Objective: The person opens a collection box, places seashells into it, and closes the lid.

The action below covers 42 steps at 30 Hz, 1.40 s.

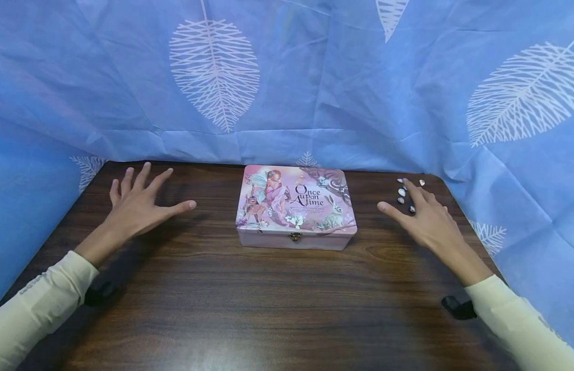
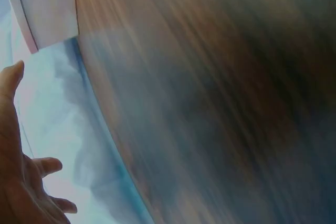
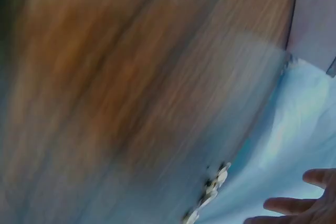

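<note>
Hanging up there's a blue leaf-print cloth [image 1: 342,77], then a dark wood table [image 1: 268,304] with the pink box [image 1: 296,203] on it, cloth behind the box. The left hand [image 1: 140,203] is left of the box, the right hand [image 1: 428,219] right of it, fingers spread, gripping nothing. Tiny pale pieces [image 1: 401,192] lie right of the box too.
</note>
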Motion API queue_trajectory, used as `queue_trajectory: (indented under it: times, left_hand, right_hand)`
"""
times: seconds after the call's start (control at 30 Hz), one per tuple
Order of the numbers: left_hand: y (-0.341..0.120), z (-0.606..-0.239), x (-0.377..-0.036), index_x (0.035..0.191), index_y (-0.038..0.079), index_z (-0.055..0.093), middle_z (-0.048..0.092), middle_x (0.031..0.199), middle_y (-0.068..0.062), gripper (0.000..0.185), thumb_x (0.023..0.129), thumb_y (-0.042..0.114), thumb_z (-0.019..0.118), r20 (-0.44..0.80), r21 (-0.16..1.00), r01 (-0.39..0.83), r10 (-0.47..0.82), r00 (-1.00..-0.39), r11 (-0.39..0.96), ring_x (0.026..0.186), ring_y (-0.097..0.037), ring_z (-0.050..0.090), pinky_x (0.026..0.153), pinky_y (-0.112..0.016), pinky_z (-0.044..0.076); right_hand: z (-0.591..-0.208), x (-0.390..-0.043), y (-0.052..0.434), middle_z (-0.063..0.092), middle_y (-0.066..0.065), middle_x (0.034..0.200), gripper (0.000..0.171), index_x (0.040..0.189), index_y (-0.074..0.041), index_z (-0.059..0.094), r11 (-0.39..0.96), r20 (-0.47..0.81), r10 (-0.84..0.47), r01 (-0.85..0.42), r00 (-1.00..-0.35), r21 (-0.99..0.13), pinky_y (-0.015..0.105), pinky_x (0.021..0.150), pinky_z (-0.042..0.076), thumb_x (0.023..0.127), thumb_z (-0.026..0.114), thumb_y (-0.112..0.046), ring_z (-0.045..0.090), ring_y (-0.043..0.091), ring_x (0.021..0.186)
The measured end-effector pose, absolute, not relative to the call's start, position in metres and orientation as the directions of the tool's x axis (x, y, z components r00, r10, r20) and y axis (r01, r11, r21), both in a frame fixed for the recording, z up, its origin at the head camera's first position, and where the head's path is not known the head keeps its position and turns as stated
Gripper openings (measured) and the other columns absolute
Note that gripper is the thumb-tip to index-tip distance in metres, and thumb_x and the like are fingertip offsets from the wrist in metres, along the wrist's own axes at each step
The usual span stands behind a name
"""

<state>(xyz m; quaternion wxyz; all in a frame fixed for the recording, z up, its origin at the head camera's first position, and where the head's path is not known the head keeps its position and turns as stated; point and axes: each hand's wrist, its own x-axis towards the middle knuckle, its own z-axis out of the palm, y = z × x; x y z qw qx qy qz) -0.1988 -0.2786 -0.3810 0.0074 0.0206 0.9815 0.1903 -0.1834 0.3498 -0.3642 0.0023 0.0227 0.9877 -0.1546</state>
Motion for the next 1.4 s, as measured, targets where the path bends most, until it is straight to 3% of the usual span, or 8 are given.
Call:
queue_trajectory:
  times: [0.1, 0.23, 0.67, 0.93, 1.23, 1.4]
  left_hand:
    - [-0.273, -0.379, -0.196, 0.182, 0.022, 0.023, -0.002, 0.188, -0.029, 0.118, 0.093, 0.087, 0.066, 0.006, 0.376, 0.061, 0.064, -0.998, 0.924, 0.171, -0.063, -0.010, 0.129, -0.088, -0.008]
    - [-0.264, -0.376, -0.193, 0.181, 0.020, 0.026, 0.003, 0.188, -0.030, 0.115, 0.095, 0.084, 0.067, 0.023, 0.371, 0.098, 0.096, -0.995, 0.923, 0.172, -0.062, -0.003, 0.130, -0.087, -0.004]
    - [-0.228, -0.371, -0.183, 0.180, 0.020, 0.031, 0.014, 0.189, -0.022, 0.106, 0.099, 0.078, 0.067, 0.016, 0.411, 0.205, 0.218, -0.976, 0.888, 0.176, -0.052, 0.005, 0.135, -0.081, 0.001]
    - [-0.208, -0.367, -0.177, 0.179, 0.020, 0.035, 0.019, 0.190, -0.018, 0.099, 0.102, 0.075, 0.065, 0.040, 0.427, 0.258, 0.267, -0.963, 0.867, 0.177, -0.046, 0.009, 0.138, -0.077, 0.002]
    - [-0.192, -0.365, -0.171, 0.178, 0.020, 0.037, 0.022, 0.189, -0.015, 0.098, 0.102, 0.075, 0.067, 0.071, 0.431, 0.318, 0.320, -0.945, 0.844, 0.177, -0.044, 0.011, 0.139, -0.076, 0.003]
    - [-0.181, -0.368, -0.170, 0.178, 0.021, 0.038, 0.023, 0.189, -0.015, 0.098, 0.101, 0.073, 0.070, 0.084, 0.431, 0.360, 0.360, -0.929, 0.827, 0.177, -0.044, 0.014, 0.139, -0.076, 0.005]
  right_hand:
    - [-0.363, -0.179, 0.345, 0.025, 0.040, 0.179, 0.109, 0.184, -0.026, 0.007, 0.946, -0.049, 0.033, 0.047, -0.998, -0.319, 0.095, 0.113, 0.031, 0.104, 0.047, -0.088, 0.030, 0.074, 0.157]
    - [-0.364, -0.174, 0.339, 0.027, 0.039, 0.179, 0.109, 0.184, -0.021, 0.009, 0.941, -0.084, 0.015, 0.042, -0.996, -0.336, 0.093, 0.116, 0.032, 0.105, 0.045, -0.087, 0.031, 0.071, 0.158]
    - [-0.371, -0.153, 0.316, 0.040, 0.036, 0.175, 0.101, 0.175, -0.006, 0.039, 0.927, -0.089, -0.055, -0.017, -0.995, -0.376, 0.085, 0.122, 0.035, 0.108, 0.045, -0.083, 0.038, 0.063, 0.160]
    - [-0.373, -0.143, 0.306, 0.048, 0.035, 0.170, 0.093, 0.170, -0.004, 0.048, 0.919, -0.087, -0.096, -0.055, -0.992, -0.390, 0.082, 0.123, 0.038, 0.112, 0.046, -0.076, 0.045, 0.061, 0.157]
    - [-0.373, -0.135, 0.298, 0.069, 0.026, 0.154, 0.073, 0.156, -0.007, 0.067, 0.869, -0.037, -0.184, -0.145, -0.982, -0.474, 0.074, 0.112, 0.054, 0.115, 0.051, -0.066, 0.067, 0.052, 0.139]
    - [-0.372, -0.131, 0.294, 0.079, 0.020, 0.140, 0.067, 0.147, -0.008, 0.074, 0.856, -0.022, -0.212, -0.174, -0.977, -0.488, 0.062, 0.100, 0.062, 0.115, 0.055, -0.063, 0.077, 0.037, 0.120]
